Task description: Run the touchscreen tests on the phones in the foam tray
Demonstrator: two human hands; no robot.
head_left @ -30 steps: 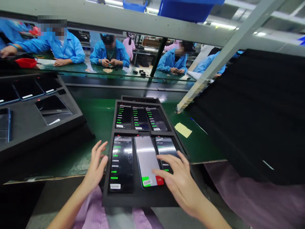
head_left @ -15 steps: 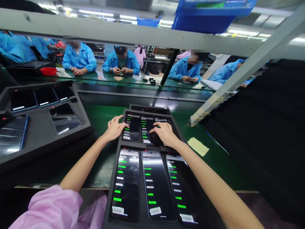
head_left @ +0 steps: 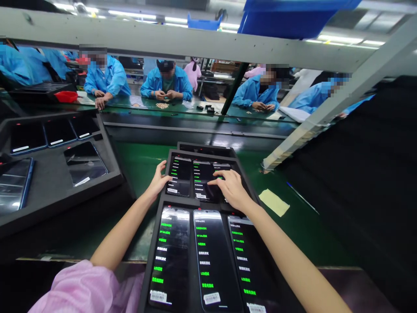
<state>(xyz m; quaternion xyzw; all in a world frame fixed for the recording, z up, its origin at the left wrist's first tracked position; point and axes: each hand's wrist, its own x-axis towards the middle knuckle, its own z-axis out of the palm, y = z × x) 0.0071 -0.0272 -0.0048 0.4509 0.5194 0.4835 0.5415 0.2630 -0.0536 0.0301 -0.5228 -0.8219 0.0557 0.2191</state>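
Observation:
A black foam tray (head_left: 182, 201) lies before me, holding two rows of smartphones with green and white text lines on dark screens. My left hand (head_left: 157, 182) rests at the tray's left edge, fingers apart, its thumb reaching the side of the far-left phone (head_left: 180, 177). Over the far row, my right hand (head_left: 230, 184) is spread, with a fingertip at the right side of the far-middle phone (head_left: 200, 188); whether it touches the glass I cannot tell. It partly covers the far-right phone. Nearer me lie a left phone (head_left: 169, 256), a middle phone (head_left: 215, 256) and a right phone (head_left: 249, 258).
At left, a second foam tray (head_left: 107, 174) holds several dark-screened phones. Beyond my tray sits another tray (head_left: 205, 149). A yellow paper (head_left: 274, 202) and a blue pen (head_left: 302, 198) lie right, near a white post (head_left: 293, 143). Several co-workers in blue sit across the bench.
My left hand has drawn back left from the far-left phone's screen to the tray edge. My right hand has shifted slightly right and down. The far-left and far-middle screens show shifted text lists.

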